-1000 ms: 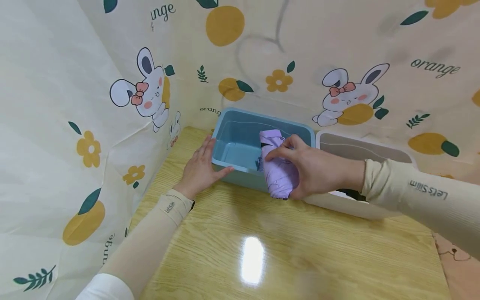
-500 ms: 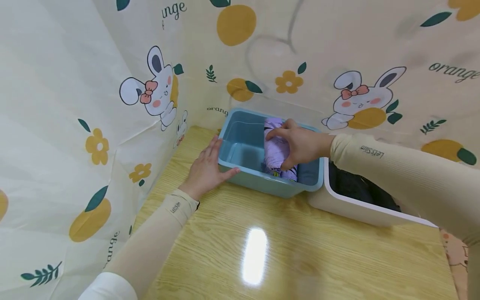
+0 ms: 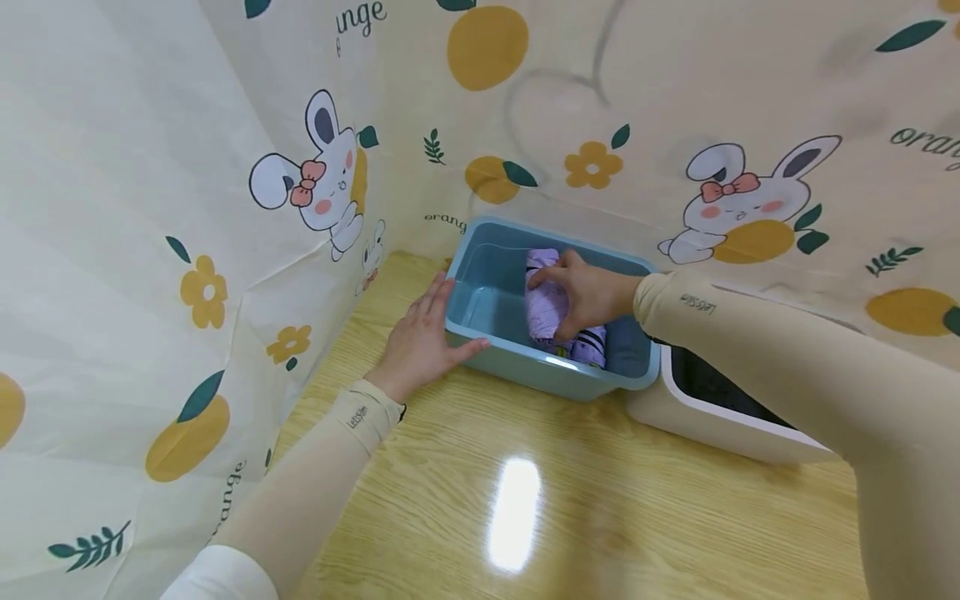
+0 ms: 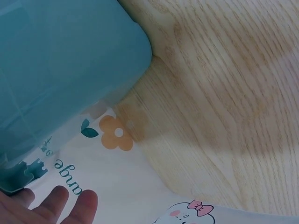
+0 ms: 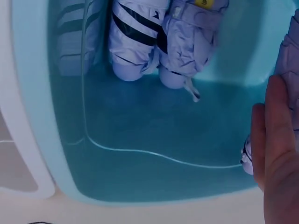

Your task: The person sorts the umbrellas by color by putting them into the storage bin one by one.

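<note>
A lilac folded umbrella (image 3: 546,312) is gripped in my right hand (image 3: 594,293), inside the blue bin (image 3: 517,367). Fingers and thumb curl over it from above. Two more folded umbrellas lie side by side in the bin in the right wrist view, one with black stripes (image 5: 133,39) and one with a yellow label (image 5: 191,44); in the head view the hand partly covers them. My left hand (image 3: 420,343) rests with extended fingers along the bin's left side, its thumb by the front rim. The left wrist view has its fingertips (image 4: 86,205) near the bin's corner.
A whitish bin (image 3: 720,425) with dark contents stands right beside the blue one, partly hidden by my right forearm. Both sit on a wood-grain table (image 3: 420,500). Printed sheets with rabbits and oranges rise behind (image 3: 652,83) and at the left.
My right hand has brought the umbrella from over the bin's front edge down into the bin. The left hand keeps its place at the bin's side while the head view shifts slightly.
</note>
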The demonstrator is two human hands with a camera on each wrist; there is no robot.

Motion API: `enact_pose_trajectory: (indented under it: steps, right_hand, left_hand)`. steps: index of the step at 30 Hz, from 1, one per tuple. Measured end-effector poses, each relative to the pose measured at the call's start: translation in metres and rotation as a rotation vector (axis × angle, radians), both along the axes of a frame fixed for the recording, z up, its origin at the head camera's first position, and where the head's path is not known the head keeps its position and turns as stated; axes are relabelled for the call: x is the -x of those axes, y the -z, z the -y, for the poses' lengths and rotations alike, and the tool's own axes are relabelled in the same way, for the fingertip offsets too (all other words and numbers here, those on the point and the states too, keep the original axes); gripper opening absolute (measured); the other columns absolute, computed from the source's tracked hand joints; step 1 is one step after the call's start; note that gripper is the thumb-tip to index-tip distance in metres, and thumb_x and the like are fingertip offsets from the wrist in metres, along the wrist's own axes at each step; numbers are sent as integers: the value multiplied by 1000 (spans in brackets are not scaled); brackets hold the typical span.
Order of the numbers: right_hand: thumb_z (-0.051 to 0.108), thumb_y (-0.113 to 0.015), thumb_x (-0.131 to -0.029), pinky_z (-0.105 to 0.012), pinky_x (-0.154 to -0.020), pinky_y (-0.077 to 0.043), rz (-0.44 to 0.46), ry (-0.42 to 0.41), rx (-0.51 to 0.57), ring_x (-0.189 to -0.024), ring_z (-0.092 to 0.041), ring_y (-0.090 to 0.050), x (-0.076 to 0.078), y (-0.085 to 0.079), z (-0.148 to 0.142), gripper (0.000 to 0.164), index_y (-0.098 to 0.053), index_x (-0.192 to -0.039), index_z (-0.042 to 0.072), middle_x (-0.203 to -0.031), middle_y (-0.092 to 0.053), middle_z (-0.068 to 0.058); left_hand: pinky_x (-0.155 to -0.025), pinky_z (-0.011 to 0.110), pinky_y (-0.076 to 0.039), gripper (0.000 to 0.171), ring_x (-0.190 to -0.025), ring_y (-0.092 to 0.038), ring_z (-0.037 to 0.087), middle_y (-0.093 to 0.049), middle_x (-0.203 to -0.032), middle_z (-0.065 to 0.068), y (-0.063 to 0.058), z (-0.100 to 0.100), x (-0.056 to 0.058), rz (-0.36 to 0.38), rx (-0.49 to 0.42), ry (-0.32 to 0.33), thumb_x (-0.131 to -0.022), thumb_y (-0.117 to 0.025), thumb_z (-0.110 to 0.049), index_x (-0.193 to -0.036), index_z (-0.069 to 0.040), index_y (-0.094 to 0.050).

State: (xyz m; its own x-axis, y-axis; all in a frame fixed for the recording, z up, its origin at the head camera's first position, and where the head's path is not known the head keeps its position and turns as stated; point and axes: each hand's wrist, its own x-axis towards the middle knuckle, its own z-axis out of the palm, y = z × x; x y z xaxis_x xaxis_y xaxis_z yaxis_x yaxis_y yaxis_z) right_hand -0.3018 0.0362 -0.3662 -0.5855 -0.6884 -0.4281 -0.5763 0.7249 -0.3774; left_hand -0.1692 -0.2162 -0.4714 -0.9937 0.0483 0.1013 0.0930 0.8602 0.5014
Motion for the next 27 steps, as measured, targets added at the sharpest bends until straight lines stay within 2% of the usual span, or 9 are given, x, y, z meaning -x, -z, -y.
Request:
enact_pose_trajectory:
  steps: [9,16,23,27]
  right_hand:
    - [22,-88,-67,-48,-85,-49,-24,-69,-8,-105,-34,-48,8,18,6,85,-50,-143,17,-130,-34,-21]
    - [22,-86,-68,-45,-83,-50,-7,-72,-3,-105,-33,-48,18,40,18,84,-50,-143,17,-129,-34,-20]
    - [24,-88,-67,-46,-87,-50,40,-33,-23,-112,-33,-44,20,62,26,86,-50,-143,18,-132,-32,-20]
    - [25,-89,-67,-48,-90,-49,43,-32,-28,-113,-34,-44,20,72,29,86,-50,-143,15,-132,-33,-23]
  left_hand:
    - [-106,55,-38,114,-144,-29,37,0,-167,1,0,0,1,-2,-12,2,-81,-55,-81,-160,-11,-14]
    - [-106,55,-38,114,-145,-28,36,3,-167,-2,-1,1,0,-3,-20,-2,-81,-56,-80,-161,-13,-12]
    - [-110,52,-35,113,-146,-26,34,0,-167,1,-2,0,-1,-4,-19,4,-82,-58,-78,-161,-12,-11]
    - [-110,52,-35,112,-146,-25,34,-3,-167,4,-1,-1,0,-5,-19,10,-82,-58,-77,-161,-12,-12]
